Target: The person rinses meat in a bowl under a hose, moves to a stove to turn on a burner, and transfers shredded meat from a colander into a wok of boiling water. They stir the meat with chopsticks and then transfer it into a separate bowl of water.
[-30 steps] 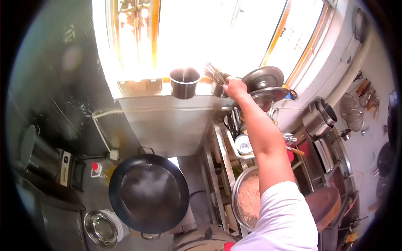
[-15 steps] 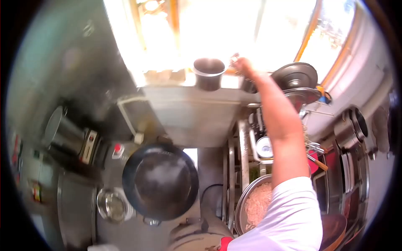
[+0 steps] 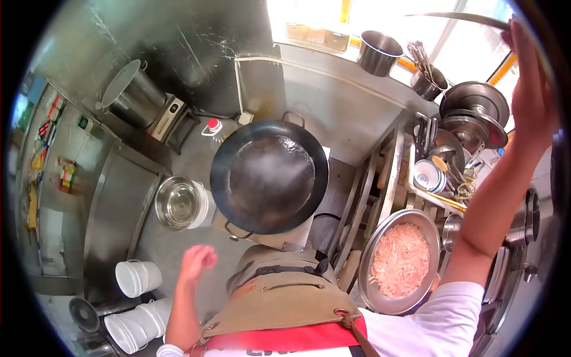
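High at the right edge, my right hand [image 3: 532, 98] grips a long, thin metal utensil [image 3: 461, 16] whose tapered length points left across the window; its working end is lost in the glare. Low on the left, my left hand [image 3: 199, 262] has loosely curled fingers and nothing visible in them. Ahead of my apron stands a large dark wok [image 3: 270, 205] with steaming liquid in it. To its right, a metal bowl [image 3: 364, 275] holds pale pink shredded food [image 3: 401, 260].
A metal pot [image 3: 380, 56] and a utensil holder [image 3: 429, 83] stand on the windowsill beside stacked lids [image 3: 476, 101]. Crockery and tools fill a rack [image 3: 416, 178] at right. Left of the wok are a steel basin [image 3: 178, 203], white buckets [image 3: 138, 278] and a stockpot [image 3: 134, 95].
My right arm has swung from the windowsill utensils to the upper right, now with the long utensil raised. My left hand has come into view, and the camera has turned.
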